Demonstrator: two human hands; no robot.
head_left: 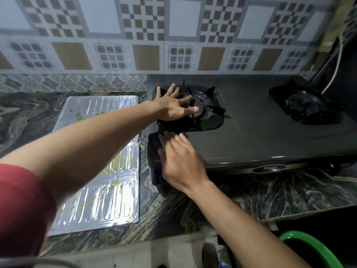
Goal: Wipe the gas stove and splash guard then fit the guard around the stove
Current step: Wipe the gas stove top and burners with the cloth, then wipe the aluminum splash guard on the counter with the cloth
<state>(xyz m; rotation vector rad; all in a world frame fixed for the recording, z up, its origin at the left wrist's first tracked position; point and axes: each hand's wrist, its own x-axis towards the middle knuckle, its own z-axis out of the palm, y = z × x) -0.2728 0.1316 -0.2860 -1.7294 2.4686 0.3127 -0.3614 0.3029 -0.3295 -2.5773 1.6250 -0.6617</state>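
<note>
Stove [251, 120]: two burners; one splash guard [108, 171] (stained yellow) flat beside; two hands, left [173, 107], right [181, 163], open, empty.

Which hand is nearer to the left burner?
Left. The left hand lies flat over the left burner; the right hand rests nearer the stove's front left corner.

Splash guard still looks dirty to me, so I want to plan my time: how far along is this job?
Early. Nothing looks finished: the splash guard lies flat on the counter beside the stove, yellow stains on it. In hand: left hand on the left burner, right hand at the stove's front corner; no cloth visible. Left: wiping the guard, fitting it.
</note>
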